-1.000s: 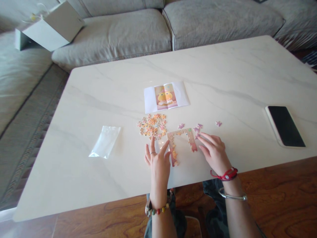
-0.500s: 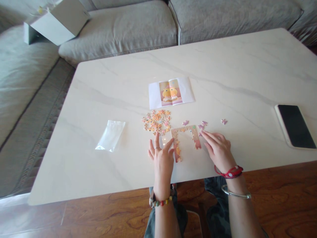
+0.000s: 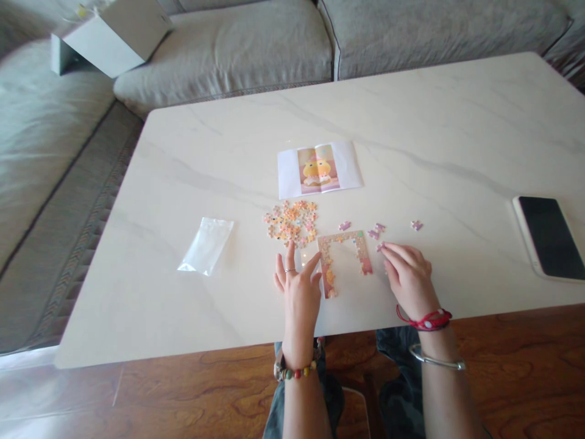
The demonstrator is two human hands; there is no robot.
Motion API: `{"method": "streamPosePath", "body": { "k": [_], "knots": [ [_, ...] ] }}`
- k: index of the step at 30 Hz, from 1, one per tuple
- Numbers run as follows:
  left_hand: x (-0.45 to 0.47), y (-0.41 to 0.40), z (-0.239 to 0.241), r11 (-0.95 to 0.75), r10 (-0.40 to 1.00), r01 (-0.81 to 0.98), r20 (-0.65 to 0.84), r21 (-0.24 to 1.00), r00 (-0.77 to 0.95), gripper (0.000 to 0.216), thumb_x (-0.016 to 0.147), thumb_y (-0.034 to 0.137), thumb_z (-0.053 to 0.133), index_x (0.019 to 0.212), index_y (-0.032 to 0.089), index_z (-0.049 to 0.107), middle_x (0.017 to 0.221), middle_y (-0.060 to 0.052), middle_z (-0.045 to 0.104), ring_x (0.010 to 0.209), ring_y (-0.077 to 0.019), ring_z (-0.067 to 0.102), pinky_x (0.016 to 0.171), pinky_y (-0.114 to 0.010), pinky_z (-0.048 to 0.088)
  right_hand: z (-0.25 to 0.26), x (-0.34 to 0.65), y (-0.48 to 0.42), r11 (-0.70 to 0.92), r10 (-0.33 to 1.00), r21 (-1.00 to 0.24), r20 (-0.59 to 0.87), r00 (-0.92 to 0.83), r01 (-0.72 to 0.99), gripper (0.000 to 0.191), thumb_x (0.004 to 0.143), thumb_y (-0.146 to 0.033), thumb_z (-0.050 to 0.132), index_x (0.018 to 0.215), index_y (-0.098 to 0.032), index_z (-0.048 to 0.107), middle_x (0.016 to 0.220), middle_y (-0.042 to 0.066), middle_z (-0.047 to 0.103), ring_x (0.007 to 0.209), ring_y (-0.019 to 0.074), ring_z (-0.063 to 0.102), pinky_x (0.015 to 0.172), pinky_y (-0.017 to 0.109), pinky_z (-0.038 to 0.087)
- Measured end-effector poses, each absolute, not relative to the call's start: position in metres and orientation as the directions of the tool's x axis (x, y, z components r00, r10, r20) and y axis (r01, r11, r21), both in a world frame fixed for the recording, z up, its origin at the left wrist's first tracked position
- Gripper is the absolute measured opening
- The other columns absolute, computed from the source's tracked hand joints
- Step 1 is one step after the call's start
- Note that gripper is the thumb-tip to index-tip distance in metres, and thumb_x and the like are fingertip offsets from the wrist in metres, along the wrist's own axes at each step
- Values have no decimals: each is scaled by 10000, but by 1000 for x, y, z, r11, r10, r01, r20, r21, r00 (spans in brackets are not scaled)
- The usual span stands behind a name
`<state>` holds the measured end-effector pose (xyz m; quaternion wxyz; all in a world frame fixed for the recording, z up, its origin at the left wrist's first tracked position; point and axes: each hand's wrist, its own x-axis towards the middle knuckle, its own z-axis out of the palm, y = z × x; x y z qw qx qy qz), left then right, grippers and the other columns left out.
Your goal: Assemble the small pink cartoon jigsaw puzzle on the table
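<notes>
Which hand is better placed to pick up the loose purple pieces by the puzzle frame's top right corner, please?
Likely right: the right hand has fingertips just below those purple pieces, while the left hand rests left of the puzzle frame.

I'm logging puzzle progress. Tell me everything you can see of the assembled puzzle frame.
The frame is a joined strip of small pink and orange pieces, shaped like an upside-down U: top edge, longer left leg, shorter right leg, middle unfilled. It lies flat on the white table. The thumb of the left hand seems to touch the left leg; the right hand rests just right of it, apart.
</notes>
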<state>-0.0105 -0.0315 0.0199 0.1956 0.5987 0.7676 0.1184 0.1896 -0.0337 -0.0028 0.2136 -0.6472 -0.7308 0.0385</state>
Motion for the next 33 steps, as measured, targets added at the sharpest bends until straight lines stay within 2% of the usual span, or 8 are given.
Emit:
{"method": "streamPosePath", "body": {
  "k": [6,9,12,16,19,23,28,33],
  "knots": [
    [-17,-31,15,249,968,845,-87,473,-237,386,753,101,517,1046,337,604,1408,-4,274,1309,-331,148,991,-569,269,-1,194,-33,177,934,-405,357,-23,897,255,816,-185,434,1006,-197,603,1000,85,616,951,206,524,818,365,406],
    [-22,-29,11,204,973,842,-11,500,-230,373,748,97,519,1036,315,612,1396,-25,296,1303,-332,173,986,-574,280,-2,199,-33,185,934,-421,356,-26,888,248,814,-180,433,985,-203,610,990,85,618,945,211,532,819,374,415],
    [-26,-24,7,123,982,839,56,530,-179,361,752,96,516,1040,295,607,1381,-42,316,1285,-290,247,1007,-548,281,-4,203,-32,172,937,-419,348,-17,891,243,807,-179,435,968,-202,616,981,88,619,944,220,535,820,391,418],
    [-32,-17,4,75,987,846,81,528,-138,325,758,107,521,1028,263,614,1361,-71,338,1269,-281,279,1014,-541,276,-7,207,-27,171,937,-421,348,-16,891,230,806,-178,433,939,-184,620,963,90,622,924,212,540,813,382,424],
    [-33,-12,8,21,987,837,121,547,-104,281,773,147,523,1019,242,618,1304,-87,399,1243,-276,317,1000,-500,322,-10,209,-24,188,940,-429,339,-36,884,224,803,-174,435,929,-175,620,959,88,624,917,206,543,802,368,430],
    [-23,-9,14,-184,979,760,188,623,83,252,811,196,492,1039,237,592,1160,-68,515,1093,-197,482,943,-396,413,-12,211,-20,205,940,-435,338,-52,877,223,802,-168,429,918,-182,619,951,78,630,891,198,553,782,361,435],
    [-7,-8,16,-414,905,658,207,629,371,221,825,213,475,1011,240,592,1042,-57,584,976,-170,551,853,-342,470,-11,211,-15,209,929,-449,369,-33,869,218,809,-180,421,892,-187,622,920,79,636,870,200,563,759,365,441],
    [-6,-10,13,-460,879,638,215,618,426,224,838,222,450,1015,224,589,1017,-65,600,961,-171,554,830,-344,472,-13,206,-14,243,933,-454,351,-78,857,233,810,-167,408,910,-186,618,915,80,637,867,200,567,750,366,444]
  ]
}}
